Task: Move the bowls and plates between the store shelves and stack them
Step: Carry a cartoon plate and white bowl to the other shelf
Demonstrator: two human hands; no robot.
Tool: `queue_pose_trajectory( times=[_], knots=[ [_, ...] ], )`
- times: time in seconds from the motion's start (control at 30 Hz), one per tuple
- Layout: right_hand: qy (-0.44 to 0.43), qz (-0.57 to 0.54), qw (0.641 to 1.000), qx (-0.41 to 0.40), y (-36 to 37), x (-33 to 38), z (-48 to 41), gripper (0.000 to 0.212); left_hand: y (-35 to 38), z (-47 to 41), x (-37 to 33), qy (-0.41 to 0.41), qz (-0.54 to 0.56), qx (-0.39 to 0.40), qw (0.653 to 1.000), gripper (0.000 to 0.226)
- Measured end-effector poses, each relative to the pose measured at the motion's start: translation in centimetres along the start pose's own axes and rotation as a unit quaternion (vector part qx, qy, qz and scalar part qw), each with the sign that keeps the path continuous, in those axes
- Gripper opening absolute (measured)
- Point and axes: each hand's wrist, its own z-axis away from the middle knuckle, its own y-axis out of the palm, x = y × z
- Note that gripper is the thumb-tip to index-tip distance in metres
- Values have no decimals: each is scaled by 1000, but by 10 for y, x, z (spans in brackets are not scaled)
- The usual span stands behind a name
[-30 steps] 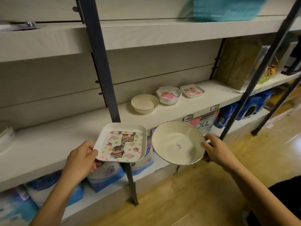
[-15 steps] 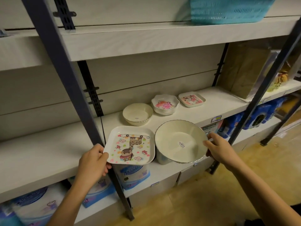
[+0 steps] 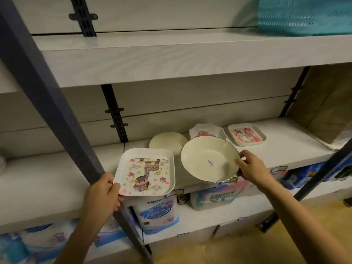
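Observation:
My left hand [image 3: 102, 193] grips the near left corner of a square white plate with a giraffe picture [image 3: 145, 171], held over the front edge of the middle shelf [image 3: 282, 149]. My right hand [image 3: 249, 167] holds the right rim of a large cream bowl [image 3: 207, 159], tilted above the same shelf. Behind them on the shelf sit a smaller cream bowl [image 3: 165, 141], a stack of scalloped flowered bowls [image 3: 207, 130] and a square pink cartoon plate [image 3: 245, 134].
A dark metal upright [image 3: 57, 115] crosses just left of my left hand. A teal basket [image 3: 304, 14] sits on the upper shelf. A brown package [image 3: 327, 103] stands at the shelf's right end. Blue and white packs [image 3: 158, 212] fill the lower shelf.
Both hands carried the plate and the large bowl rightward and inward, over the shelf and nearer the dishes there. The view came closer to the shelf.

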Motion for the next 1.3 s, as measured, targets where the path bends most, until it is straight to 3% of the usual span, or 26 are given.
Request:
queue_pose_trajectory(
  times=[0.17,0.33,0.5,0.67,0.8,0.97,1.13,1.3],
  knots=[
    [-21,-18,999,38,18,10,-51,13,6,0,-12,-48,43,-64,996,8],
    [-61,-21,995,72,47,27,-99,18,12,4,-22,-58,28,-121,991,34],
    [-58,-26,993,100,80,42,-136,6,22,3,-26,-101,32,-165,981,12],
    [-60,6,990,127,113,34,-165,10,30,9,-31,-106,36,-194,975,9],
    [-64,43,988,131,131,29,-179,26,30,9,-32,-111,24,-207,972,11],
    [-78,74,985,135,139,27,-182,29,30,3,-36,-119,7,-207,971,13],
    [-81,80,974,194,132,25,-177,33,32,0,-35,-102,34,-196,975,8],
    [-157,149,953,212,107,29,-158,29,36,-7,-34,-82,44,-175,980,23]
  ],
)
